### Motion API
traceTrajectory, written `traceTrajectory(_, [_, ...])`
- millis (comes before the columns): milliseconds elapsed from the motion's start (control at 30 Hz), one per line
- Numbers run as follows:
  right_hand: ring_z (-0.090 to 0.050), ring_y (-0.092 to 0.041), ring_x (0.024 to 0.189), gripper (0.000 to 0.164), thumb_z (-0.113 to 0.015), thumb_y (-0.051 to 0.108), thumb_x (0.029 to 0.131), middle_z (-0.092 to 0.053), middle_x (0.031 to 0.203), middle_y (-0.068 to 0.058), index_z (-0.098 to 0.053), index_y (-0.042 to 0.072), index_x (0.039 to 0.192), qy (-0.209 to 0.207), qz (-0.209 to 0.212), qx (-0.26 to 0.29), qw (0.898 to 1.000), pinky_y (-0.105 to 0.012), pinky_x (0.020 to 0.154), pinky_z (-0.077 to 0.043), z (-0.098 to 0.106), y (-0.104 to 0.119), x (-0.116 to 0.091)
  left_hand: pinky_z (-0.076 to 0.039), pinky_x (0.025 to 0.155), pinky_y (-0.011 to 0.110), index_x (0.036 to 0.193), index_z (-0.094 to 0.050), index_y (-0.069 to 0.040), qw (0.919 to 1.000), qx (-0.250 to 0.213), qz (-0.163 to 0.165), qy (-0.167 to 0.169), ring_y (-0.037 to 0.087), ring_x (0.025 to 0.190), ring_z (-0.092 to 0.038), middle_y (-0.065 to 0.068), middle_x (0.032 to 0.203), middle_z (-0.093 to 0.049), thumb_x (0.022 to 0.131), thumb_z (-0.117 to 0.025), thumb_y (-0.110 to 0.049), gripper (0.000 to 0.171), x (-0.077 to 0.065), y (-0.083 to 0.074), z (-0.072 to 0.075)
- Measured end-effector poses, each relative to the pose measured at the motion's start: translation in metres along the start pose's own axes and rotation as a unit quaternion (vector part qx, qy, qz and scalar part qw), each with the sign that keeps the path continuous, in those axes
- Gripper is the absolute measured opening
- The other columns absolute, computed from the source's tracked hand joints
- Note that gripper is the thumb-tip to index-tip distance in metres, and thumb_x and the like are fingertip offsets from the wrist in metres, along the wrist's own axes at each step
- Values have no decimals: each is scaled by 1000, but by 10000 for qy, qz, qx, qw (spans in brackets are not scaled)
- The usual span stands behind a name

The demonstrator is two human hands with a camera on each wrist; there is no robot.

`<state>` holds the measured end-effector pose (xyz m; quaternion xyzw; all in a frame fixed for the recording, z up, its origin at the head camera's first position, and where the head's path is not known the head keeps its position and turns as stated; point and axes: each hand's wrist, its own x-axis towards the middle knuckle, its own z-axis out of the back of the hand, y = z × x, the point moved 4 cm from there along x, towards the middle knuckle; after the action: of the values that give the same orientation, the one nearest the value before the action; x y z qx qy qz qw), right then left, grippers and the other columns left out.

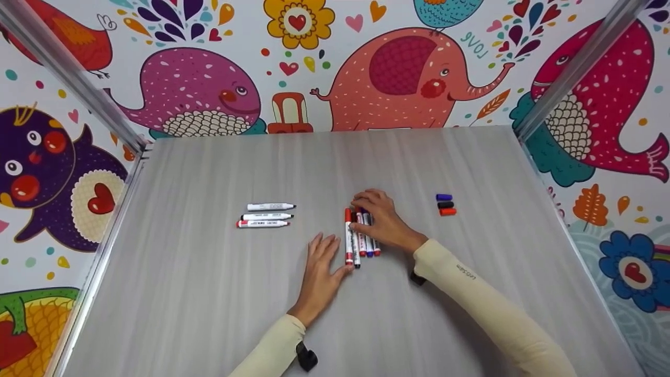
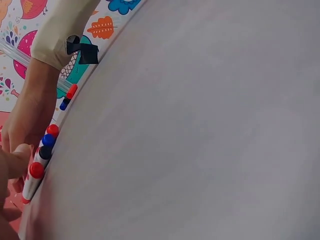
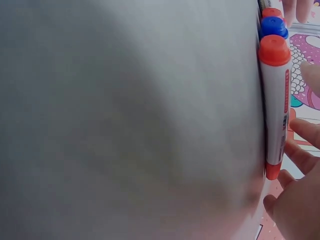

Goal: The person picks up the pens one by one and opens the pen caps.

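Several capped whiteboard markers [image 1: 362, 243] lie side by side in a row at mid-table, with red, blue and black ends towards the wearer. Over their far part reaches my right hand [image 1: 387, 222], its thumb across the leftmost red-capped marker [image 1: 348, 246] and its fingers at the far ends; the hand hides part of the row. In the right wrist view, its fingers are spread beside a red-ended marker [image 3: 276, 105]. My left hand [image 1: 319, 277] lies left of the row with fingers extended, its thumb at the near ends of the leftmost markers.
Left of the row lie three uncapped white markers [image 1: 267, 216], tips pointing right. Three loose caps, blue [image 1: 444, 197], black [image 1: 446, 205] and orange-red [image 1: 448, 212], sit to the right. Cartoon-printed walls [image 1: 293, 63] border the grey table [image 1: 209, 293] at the back and sides.
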<state>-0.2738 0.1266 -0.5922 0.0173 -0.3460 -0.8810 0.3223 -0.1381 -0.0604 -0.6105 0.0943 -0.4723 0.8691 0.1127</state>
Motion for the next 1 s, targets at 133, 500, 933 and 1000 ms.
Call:
traceTrajectory(133, [-36, -39, 153, 62, -82, 41, 100, -57, 156, -17, -67, 3, 147, 24, 61, -197, 9998, -65, 123, -23, -3, 1, 1, -30, 128, 62, 151, -62, 4, 9999, 97, -22, 66, 46, 159, -35, 20, 158, -58, 92, -90, -21, 70, 0, 2, 1])
traceTrajectory(500, [-33, -40, 155, 55, -79, 42, 103, -53, 158, -19, -69, 7, 144, 77, 43, -264, 9996, -65, 124, -22, -8, -1, 2, -19, 131, 65, 150, -63, 4, 9991, 376, -28, 198, 47, 160, -32, 21, 160, -56, 92, -90, -23, 70, 2, 1, -5])
traceTrajectory(933, [-31, -45, 155, 53, -78, 39, 103, -52, 156, -24, -70, 3, 141, -63, 248, -189, 9995, -69, 123, -20, -12, 4, 3, -18, 130, 68, 142, -69, 7, 9981, 563, -154, 215, 50, 158, -34, 23, 157, -58, 93, -88, -16, 57, 6, -5, -3])
traceTrajectory(1000, [-29, -43, 156, 55, -76, 43, 104, -52, 156, -22, -70, 3, 141, -150, 378, -146, 9991, -68, 124, -19, -14, 2, 5, -21, 129, 68, 141, -69, 8, 9987, 409, -113, 265, 51, 158, -34, 24, 156, -59, 94, -88, -14, 56, 7, -5, 0])
